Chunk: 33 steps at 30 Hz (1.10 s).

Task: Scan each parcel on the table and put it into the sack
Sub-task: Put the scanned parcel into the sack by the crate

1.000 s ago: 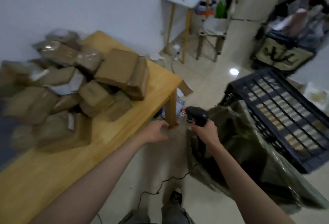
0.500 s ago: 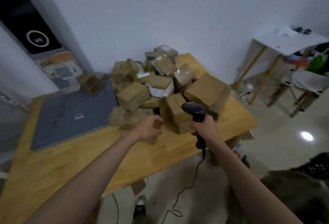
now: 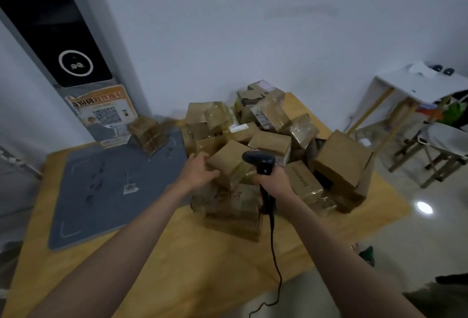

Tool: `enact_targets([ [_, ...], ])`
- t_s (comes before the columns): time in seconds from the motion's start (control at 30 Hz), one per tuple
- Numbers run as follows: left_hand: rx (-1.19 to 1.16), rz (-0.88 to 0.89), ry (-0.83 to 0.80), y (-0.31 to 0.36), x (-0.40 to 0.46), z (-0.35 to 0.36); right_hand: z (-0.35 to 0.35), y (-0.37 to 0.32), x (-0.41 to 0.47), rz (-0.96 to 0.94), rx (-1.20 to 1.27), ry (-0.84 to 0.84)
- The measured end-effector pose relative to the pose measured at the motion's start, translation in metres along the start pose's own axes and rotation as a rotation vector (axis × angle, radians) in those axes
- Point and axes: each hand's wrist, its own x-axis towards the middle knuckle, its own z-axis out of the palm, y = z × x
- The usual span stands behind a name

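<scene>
A heap of several brown cardboard parcels (image 3: 271,140) lies on the wooden table (image 3: 177,262). My left hand (image 3: 196,173) reaches into the heap with fingers spread, touching the left side of a taped brown parcel (image 3: 229,159) at the front. My right hand (image 3: 274,182) grips the handle of a black barcode scanner (image 3: 259,162), its head over the same parcel and its cable hanging down past the table edge. A corner of the dark green sack (image 3: 440,297) shows at the bottom right.
A grey mat (image 3: 109,191) covers the table's left part, with one small parcel (image 3: 147,131) at its far edge. A tall dark panel with a poster (image 3: 101,112) stands behind. A white side table (image 3: 417,85) and a stool (image 3: 440,145) stand to the right.
The view has swung from the sack and crate back to the table. My left hand has moved forward and opened onto a front parcel. The scanner has risen over the heap.
</scene>
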Motion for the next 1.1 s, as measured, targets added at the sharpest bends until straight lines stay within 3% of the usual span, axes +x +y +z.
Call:
enact_targets([
  [0.27,-0.280,-0.078,-0.235,-0.030,0.041,0.013,0.066,0.003,0.015,0.039,0.049,0.018],
  [0.53,-0.422,0.054,-0.116,-0.058,0.007,0.005,0.089,0.001,-0.018,-0.052,0.034,0.095],
  [0.8,-0.491,-0.024,0.131,-0.129,-0.078,-0.052,0.159,-0.017,-0.071,-0.132,-0.011,-0.160],
  [0.93,-0.467,-0.188,0.189,-0.181,-0.124,-0.052,0.204,0.002,-0.081,-0.039,0.005,-0.348],
  [1.1,-0.509,-0.393,0.153,-0.223,-0.160,-0.013,0.235,0.049,-0.084,0.103,-0.013,-0.427],
])
